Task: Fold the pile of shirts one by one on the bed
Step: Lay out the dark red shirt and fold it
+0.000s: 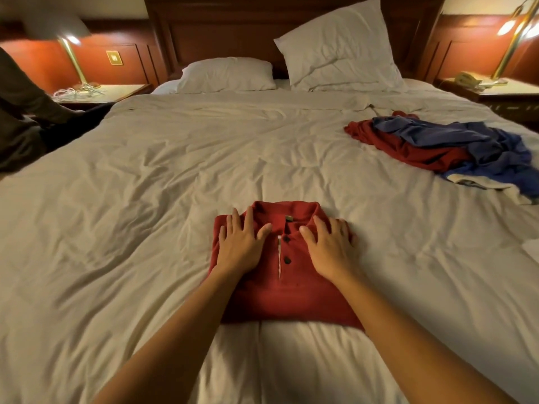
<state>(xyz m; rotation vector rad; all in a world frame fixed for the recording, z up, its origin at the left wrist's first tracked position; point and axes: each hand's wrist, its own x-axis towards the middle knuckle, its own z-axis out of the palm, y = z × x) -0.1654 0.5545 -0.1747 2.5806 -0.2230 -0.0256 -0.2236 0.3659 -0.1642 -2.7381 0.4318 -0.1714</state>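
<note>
A red polo shirt (pixel 284 293) lies folded into a rectangle in the middle of the white bed (pixel 145 199), collar away from me, button placket facing up. My left hand (pixel 240 246) rests flat on its left shoulder with fingers spread. My right hand (pixel 328 247) lies flat on the right shoulder, fingers straight. A loose pile of shirts (pixel 443 150) sits at the right of the bed: a red one underneath, a blue one on top, a white one at the near edge.
Two white pillows (pixel 338 51) lean at the wooden headboard. Nightstands with brass lamps stand on both sides; the left nightstand (pixel 116 91) carries white cables, the right one a telephone (pixel 466 80). A dark-clothed person (pixel 20 112) sits at the far left edge.
</note>
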